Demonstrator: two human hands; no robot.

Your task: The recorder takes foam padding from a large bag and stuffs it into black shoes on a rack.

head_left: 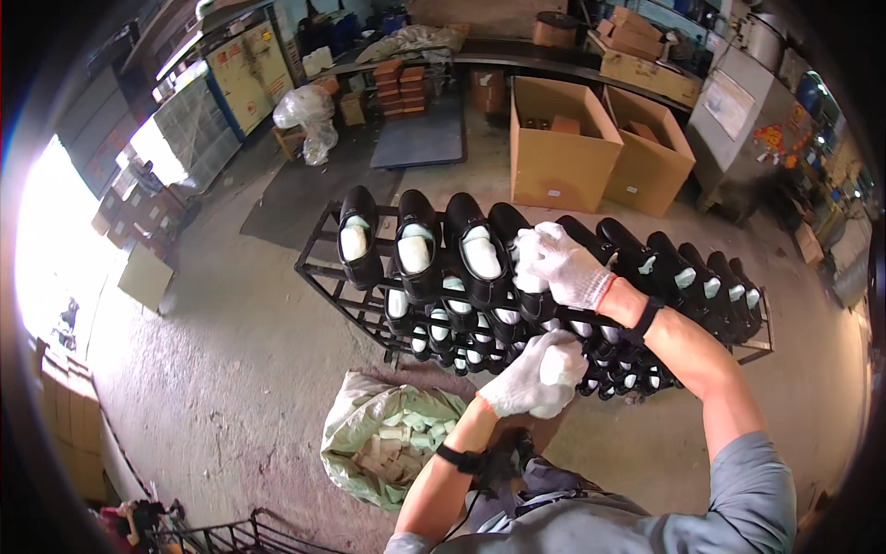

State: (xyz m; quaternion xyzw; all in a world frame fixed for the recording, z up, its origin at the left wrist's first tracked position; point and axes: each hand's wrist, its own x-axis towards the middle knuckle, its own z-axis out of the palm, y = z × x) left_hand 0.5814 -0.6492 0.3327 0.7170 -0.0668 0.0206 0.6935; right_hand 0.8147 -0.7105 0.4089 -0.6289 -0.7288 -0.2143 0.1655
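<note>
A black metal rack (325, 277) holds rows of black shoes, most stuffed with white filler. My right hand (561, 266), in a white knit glove, reaches up to the top row and presses on a black shoe (524, 268) there. My left hand (535, 377), also gloved, is closed around a white filler piece (560, 366) just below, in front of the lower rows. Other top-row shoes (415, 247) to the left carry white filler inside.
A pale green sack (362, 406) full of white filler pieces lies open on the concrete floor at my left. Two open cardboard boxes (563, 148) stand behind the rack. A grey machine (738, 120) is at the back right, a wire frame (240, 534) near my feet.
</note>
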